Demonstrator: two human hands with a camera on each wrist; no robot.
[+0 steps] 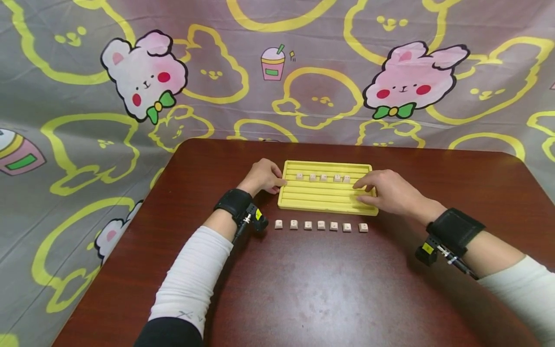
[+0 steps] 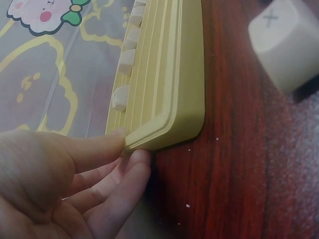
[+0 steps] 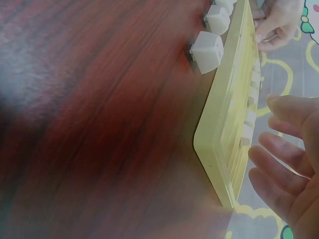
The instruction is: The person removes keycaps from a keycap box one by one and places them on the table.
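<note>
A yellow ridged tray (image 1: 327,197) lies on the table, with several white keycaps (image 1: 323,177) standing in a row along one of its upper grooves. At the tray's left end my left hand (image 1: 263,176) pinches the rim, thumb on top and fingers against the side, as the left wrist view shows. My right hand (image 1: 392,190) hovers by the tray's right end, its fingers apart and loosely bent. Nothing shows between those fingers (image 3: 276,174) in the right wrist view. In front of the tray, a second row of keycaps (image 1: 321,225) sits on the tabletop.
The dark red-brown wooden table (image 1: 303,284) stretches toward me and to both sides. Behind it hangs a cloth (image 1: 321,48) printed with cartoon rabbits and yellow outlines, and the tray is near the table's back edge.
</note>
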